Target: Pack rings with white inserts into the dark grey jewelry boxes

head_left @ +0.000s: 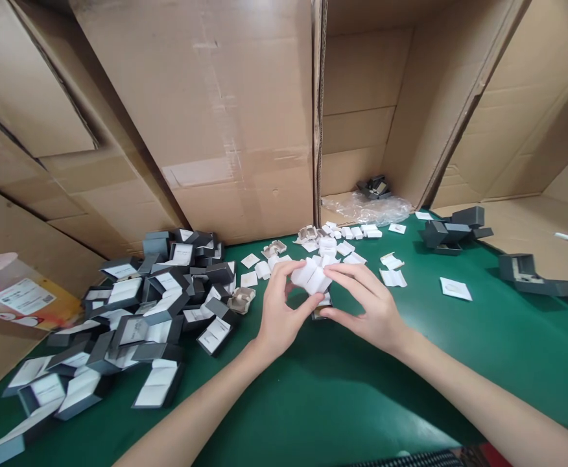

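My left hand (pixel 283 308) pinches a small white padded box insert (pixel 310 277) by its left side, with the thumb along its lower edge. On the other side, the fingertips of my right hand (pixel 374 305) rest against the insert's right edge. Below the insert, close to my right thumb, a small thing with a dark edge (pixel 319 315) shows only in part, and I cannot make out what it is. Beyond my hands lies a scatter of white inserts and cards (pixel 327 246) on the green table (pixel 337 402).
Many open dark grey jewellery boxes (pixel 167 305) with white linings are heaped at left, beside a printed plastic tub (pixel 26 292). More dark boxes (pixel 452 230) lie at right. Tall cardboard boxes (pixel 245 117) wall the back; one holds clear plastic wrap (pixel 369 209).
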